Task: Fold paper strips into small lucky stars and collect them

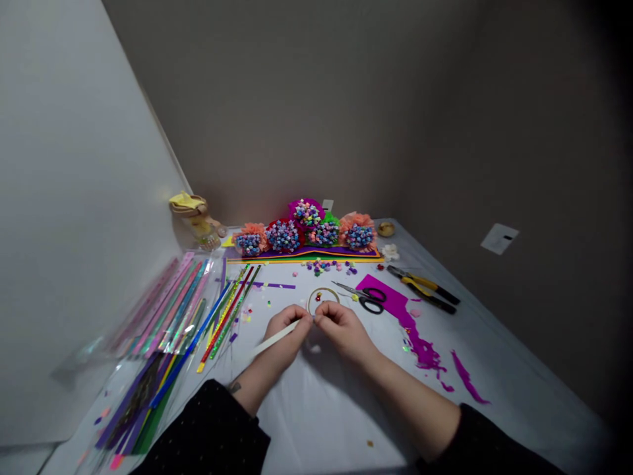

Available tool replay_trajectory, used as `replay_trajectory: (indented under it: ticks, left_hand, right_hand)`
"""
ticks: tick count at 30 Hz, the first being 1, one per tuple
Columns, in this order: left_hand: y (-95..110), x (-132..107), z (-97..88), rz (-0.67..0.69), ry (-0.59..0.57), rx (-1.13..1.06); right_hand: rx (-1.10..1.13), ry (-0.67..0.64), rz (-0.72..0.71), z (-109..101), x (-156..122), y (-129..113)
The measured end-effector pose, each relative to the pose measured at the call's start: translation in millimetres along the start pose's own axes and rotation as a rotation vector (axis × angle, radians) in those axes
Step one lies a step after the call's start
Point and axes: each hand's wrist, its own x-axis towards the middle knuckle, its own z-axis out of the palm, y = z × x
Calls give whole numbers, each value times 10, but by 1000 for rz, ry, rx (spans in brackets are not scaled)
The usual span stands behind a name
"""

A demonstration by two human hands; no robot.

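Observation:
Close together over the middle of the table are my left hand (pixel 287 324) and my right hand (pixel 342 324), their fingertips nearly touching. A narrow white paper strip (pixel 277 338) is pinched in my left hand, its loose end trailing back over the wrist. My right thumb and finger are pressed together at the strip's other end; what lies between them is too small to make out. Just beyond the fingers sits a thin gold ring (pixel 324 289) with small red pieces inside it. Black-handled scissors (pixel 368 298) lie to the right of the ring.
Paper-star bouquets (pixel 306 227) stand on stacked coloured sheets (pixel 306 257) at the back. Loose paper stars (pixel 329 267) lie before them. Packets of coloured strips (pixel 168 303) spread at left. Pliers (pixel 425 288), torn magenta paper (pixel 388 297) and a white flower (pixel 390 252) lie at right.

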Motion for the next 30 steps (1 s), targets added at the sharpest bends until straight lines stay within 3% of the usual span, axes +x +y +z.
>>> replay_trajectory:
  ticks: [3,8,16,25,27,30]
  left_hand:
    - [21,9,-9,-22,18,-30]
    - [102,13,-25,-21,34,-84]
    - [77,13,-22,-46,11,-141]
    - [62,22,-41,-45,2,-101]
    - [72,25,-46,-28,17,-72]
    - [89,27,-53,6,21,-22]
  right_hand:
    - [-156,47,-116,5,-30,-3]
    - [-451,69,-452,-16,-77,2]
    - [-594,73,-596,-59,-60,41]
    - [-594,66,-603,-59,-65,35]
    - [-533,64,-533,-56,-65,6]
    - [-381,43,-318,-61,-40,-11]
